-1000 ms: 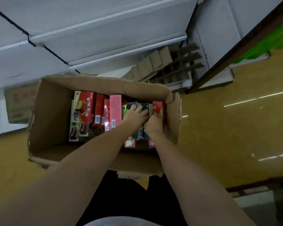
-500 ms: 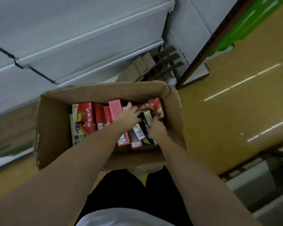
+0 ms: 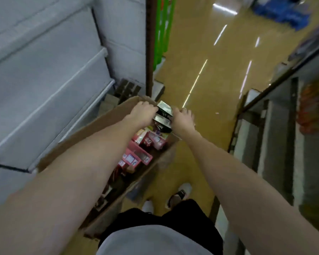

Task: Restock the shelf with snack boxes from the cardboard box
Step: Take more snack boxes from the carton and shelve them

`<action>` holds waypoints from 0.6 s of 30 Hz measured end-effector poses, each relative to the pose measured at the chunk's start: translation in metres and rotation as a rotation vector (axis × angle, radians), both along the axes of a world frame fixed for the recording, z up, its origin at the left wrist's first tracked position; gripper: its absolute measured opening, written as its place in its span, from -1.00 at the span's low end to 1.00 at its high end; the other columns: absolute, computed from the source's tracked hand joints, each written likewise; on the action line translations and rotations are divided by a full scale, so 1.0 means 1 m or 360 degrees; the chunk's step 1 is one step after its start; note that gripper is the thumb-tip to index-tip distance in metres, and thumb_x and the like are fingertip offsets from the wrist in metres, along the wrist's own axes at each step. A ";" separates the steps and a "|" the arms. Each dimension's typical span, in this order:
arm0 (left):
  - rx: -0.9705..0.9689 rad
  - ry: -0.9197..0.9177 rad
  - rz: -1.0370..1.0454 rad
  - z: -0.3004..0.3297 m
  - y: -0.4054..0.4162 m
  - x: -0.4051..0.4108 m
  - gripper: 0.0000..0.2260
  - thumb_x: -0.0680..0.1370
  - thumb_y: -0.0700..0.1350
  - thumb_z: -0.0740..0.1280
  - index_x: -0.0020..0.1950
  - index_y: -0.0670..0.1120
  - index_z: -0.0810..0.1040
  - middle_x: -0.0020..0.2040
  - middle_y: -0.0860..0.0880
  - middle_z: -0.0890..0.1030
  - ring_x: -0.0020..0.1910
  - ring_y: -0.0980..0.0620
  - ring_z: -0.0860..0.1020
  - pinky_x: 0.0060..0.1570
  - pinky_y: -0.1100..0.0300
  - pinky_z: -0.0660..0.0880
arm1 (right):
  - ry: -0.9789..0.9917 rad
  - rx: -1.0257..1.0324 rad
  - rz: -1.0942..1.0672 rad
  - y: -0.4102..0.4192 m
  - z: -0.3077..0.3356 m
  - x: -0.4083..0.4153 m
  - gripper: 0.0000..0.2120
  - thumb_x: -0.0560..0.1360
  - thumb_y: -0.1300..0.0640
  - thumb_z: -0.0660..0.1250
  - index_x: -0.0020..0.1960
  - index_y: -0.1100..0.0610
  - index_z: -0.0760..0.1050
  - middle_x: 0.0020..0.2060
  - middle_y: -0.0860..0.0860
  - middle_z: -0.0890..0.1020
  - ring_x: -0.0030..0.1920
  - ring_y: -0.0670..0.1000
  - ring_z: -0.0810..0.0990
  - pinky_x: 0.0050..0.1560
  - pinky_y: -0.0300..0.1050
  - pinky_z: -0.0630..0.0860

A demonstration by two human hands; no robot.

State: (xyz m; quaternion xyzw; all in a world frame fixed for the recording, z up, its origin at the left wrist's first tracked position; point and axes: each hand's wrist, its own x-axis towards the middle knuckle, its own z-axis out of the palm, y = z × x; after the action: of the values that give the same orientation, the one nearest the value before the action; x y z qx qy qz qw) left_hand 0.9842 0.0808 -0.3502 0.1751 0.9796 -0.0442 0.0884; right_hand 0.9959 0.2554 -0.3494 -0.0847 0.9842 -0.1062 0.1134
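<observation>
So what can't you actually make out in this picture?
- Printing on the dark boxes gripped between the left hand and right hand: motion blur, head view.
- How many boxes are in that stack: fingers cover the ends.
- Left part of the cardboard box: hidden by the left forearm.
- Goods on the right-hand shelf: blurred, cut by the edge.

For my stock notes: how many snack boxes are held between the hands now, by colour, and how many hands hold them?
Dark snack boxes held between the hands: 2, stacked
Pink boxes held: 0 (they lie in the cardboard box; blur hides their count)
Hands gripping: 2, left hand and right hand
Total boxes held: 2
</observation>
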 end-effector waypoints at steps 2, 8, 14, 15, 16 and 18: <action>0.0130 0.0015 -0.0049 0.021 0.028 -0.004 -0.84 0.54 -0.17 0.28 0.11 -0.04 0.49 0.04 -0.12 0.62 0.09 -0.19 0.56 0.04 -0.01 0.43 | 0.0055 0.0001 -0.0131 0.030 0.026 0.008 -0.38 0.50 0.18 0.35 0.49 0.07 0.21 0.27 0.22 0.41 0.31 0.26 0.31 0.36 0.19 0.24; 0.0296 -0.0119 -0.0384 0.072 0.142 0.002 -0.66 0.53 0.00 0.40 0.28 0.11 0.44 0.17 -0.09 0.61 0.19 -0.17 0.50 0.18 -0.06 0.40 | 0.0217 0.0083 -0.0684 0.152 0.086 0.067 -0.49 0.57 0.16 0.27 0.49 0.01 0.25 0.30 0.19 0.42 0.35 0.22 0.30 0.39 0.14 0.22; 0.0208 -0.0068 -0.0820 0.114 0.254 0.061 -0.55 0.61 0.19 0.21 0.48 0.12 0.33 0.28 -0.12 0.53 0.29 -0.14 0.40 0.31 -0.10 0.25 | 0.0379 0.0263 -0.1090 0.254 0.142 0.180 -0.47 0.59 0.20 0.14 0.53 0.00 0.17 0.31 0.22 0.40 0.31 0.25 0.33 0.32 0.15 0.25; 0.0228 -0.0067 -0.0856 0.119 0.267 0.074 -0.54 0.61 0.21 0.19 0.49 0.11 0.32 0.32 -0.13 0.51 0.31 -0.16 0.40 0.32 -0.11 0.24 | 0.0400 0.0279 -0.1155 0.265 0.153 0.202 -0.46 0.58 0.22 0.13 0.53 0.00 0.18 0.31 0.23 0.40 0.31 0.26 0.32 0.35 0.17 0.24; 0.0259 -0.0065 -0.0894 0.126 0.280 0.089 -0.54 0.62 0.21 0.18 0.49 0.10 0.31 0.36 -0.13 0.49 0.34 -0.17 0.39 0.34 -0.12 0.22 | 0.0418 0.0290 -0.1220 0.275 0.163 0.223 -0.46 0.57 0.25 0.13 0.52 0.01 0.19 0.30 0.23 0.40 0.32 0.27 0.32 0.37 0.20 0.22; 0.0321 -0.0039 -0.0988 0.144 0.304 0.123 -0.53 0.63 0.20 0.17 0.51 0.08 0.29 0.42 -0.13 0.44 0.39 -0.19 0.36 0.38 -0.17 0.20 | 0.0461 0.0329 -0.1316 0.289 0.182 0.266 -0.49 0.57 0.26 0.12 0.50 0.04 0.21 0.29 0.25 0.41 0.32 0.29 0.32 0.39 0.24 0.21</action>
State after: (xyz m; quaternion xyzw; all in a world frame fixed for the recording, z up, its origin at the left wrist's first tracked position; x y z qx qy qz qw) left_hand 1.1076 0.3845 -0.2064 0.4738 0.8778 0.0304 0.0646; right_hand 1.2617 0.5446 -0.1673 0.3137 0.9465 -0.0307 -0.0698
